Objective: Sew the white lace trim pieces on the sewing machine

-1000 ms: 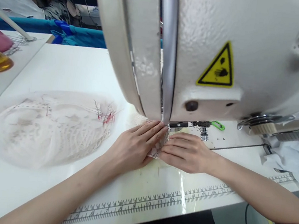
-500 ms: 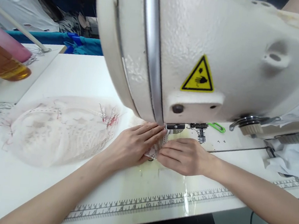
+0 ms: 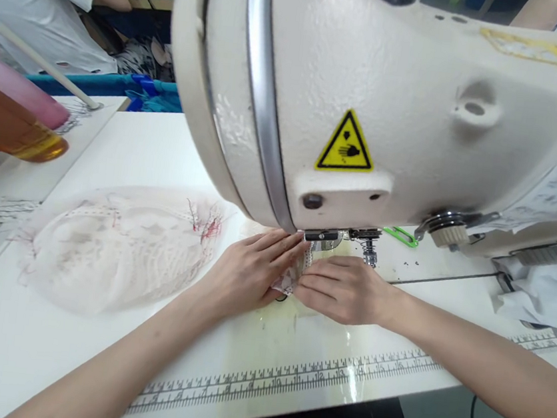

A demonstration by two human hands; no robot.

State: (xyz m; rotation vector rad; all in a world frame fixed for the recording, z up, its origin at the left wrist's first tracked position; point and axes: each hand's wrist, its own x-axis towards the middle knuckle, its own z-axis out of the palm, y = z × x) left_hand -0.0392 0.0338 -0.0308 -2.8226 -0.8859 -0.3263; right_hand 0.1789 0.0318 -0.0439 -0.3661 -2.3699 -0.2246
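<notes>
A cream sewing machine head [image 3: 372, 92] fills the upper view, with a yellow hand-warning sticker [image 3: 346, 143] on it. Under it, a small strip of white lace fabric [image 3: 297, 273] lies on the table by the presser foot [image 3: 324, 238]. My left hand [image 3: 250, 271] lies flat on the strip from the left, fingers straight and together, tips at the foot. My right hand [image 3: 344, 289] presses the strip from the right, fingers flat and pointing left. The two hands nearly touch over the fabric.
A heap of pale lace pieces [image 3: 118, 244] with red threads lies to the left on the white table [image 3: 115, 143]. A printed ruler [image 3: 289, 381] runs along the front edge. An amber bottle [image 3: 13, 132] stands far left. White cloth [image 3: 543, 306] sits right. A person in white [image 3: 45, 1] stands behind.
The view has tilted upward and shifted, showing more of the machine's top. Both hands have stayed pressed on the lace strip at the presser foot.
</notes>
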